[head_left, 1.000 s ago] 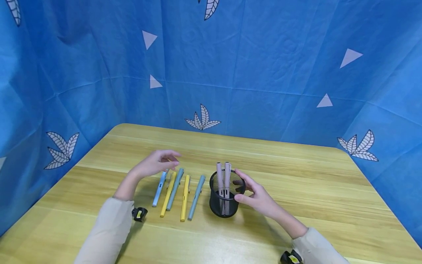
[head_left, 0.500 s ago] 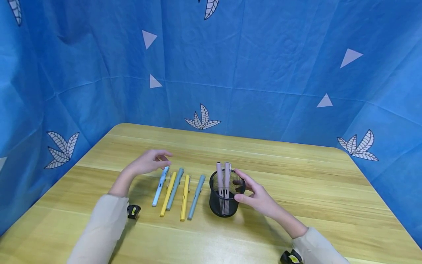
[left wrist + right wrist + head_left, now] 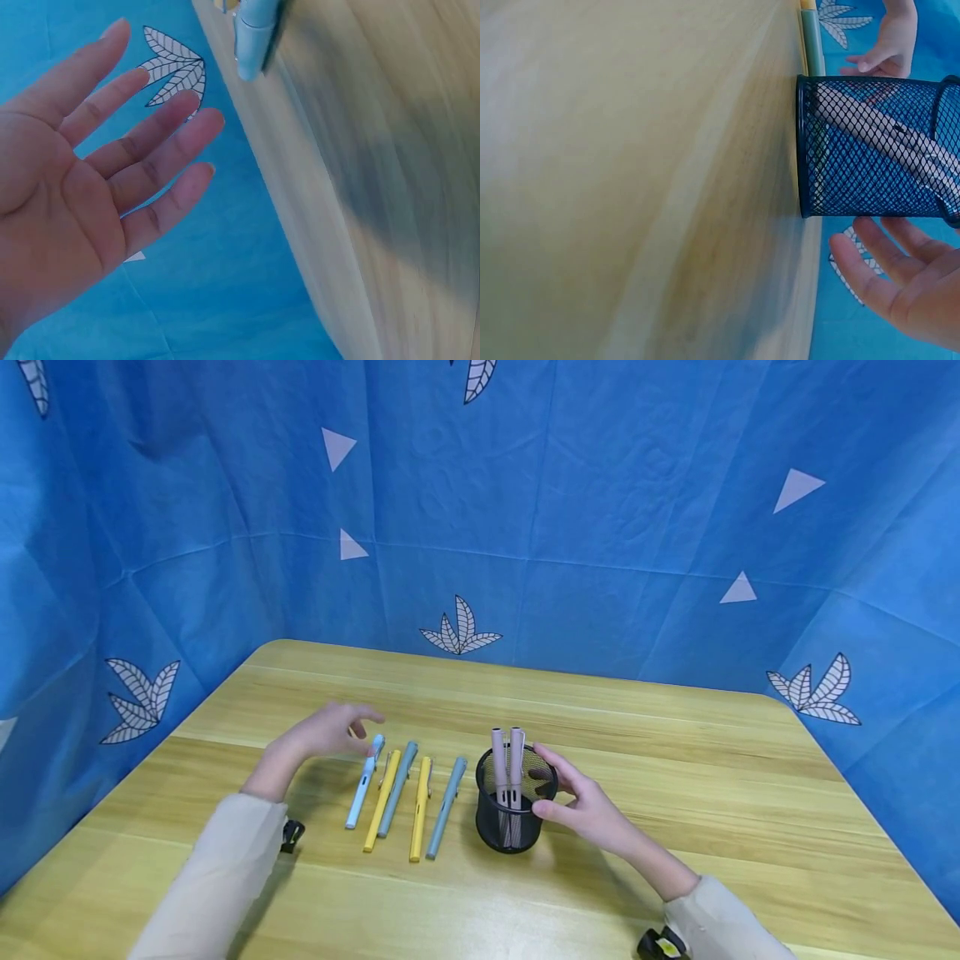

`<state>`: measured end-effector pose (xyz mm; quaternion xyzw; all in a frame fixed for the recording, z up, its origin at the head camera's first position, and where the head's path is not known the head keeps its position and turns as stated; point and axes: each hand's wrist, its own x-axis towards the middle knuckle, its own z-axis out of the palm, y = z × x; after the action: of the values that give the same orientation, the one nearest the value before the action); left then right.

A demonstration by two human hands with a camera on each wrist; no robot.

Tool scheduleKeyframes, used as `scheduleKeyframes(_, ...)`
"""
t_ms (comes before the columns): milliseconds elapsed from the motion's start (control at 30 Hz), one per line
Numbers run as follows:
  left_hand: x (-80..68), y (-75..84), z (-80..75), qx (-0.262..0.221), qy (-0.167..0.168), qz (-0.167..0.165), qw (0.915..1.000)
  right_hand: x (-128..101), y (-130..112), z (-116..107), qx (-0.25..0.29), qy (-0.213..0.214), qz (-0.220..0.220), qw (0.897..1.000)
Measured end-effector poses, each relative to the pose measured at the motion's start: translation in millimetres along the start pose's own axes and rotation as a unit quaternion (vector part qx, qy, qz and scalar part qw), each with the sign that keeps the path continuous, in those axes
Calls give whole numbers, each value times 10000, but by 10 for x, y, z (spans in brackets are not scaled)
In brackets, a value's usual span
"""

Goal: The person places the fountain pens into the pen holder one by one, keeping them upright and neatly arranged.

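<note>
On the table (image 3: 675, 760), the left hand (image 3: 322, 739) hovers with fingers spread and empty just above the top of the light blue pen (image 3: 363, 781), while the right hand (image 3: 588, 806), fingers relaxed, seems to touch the pen cup (image 3: 513, 818) near the middle.
</note>
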<state>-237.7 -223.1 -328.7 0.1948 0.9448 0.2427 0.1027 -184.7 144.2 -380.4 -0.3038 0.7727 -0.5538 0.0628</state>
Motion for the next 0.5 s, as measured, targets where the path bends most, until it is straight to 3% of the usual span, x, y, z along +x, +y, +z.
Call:
scheduleKeyframes(400, 20, -87, 12, 34, -533, -284, 9982, 6, 6, 3, 48, -42, -5, 10000)
scheduleKeyframes(500, 23, -109, 19, 6, -629, -212, 9978, 6, 7, 4, 59, -33, -35, 10000)
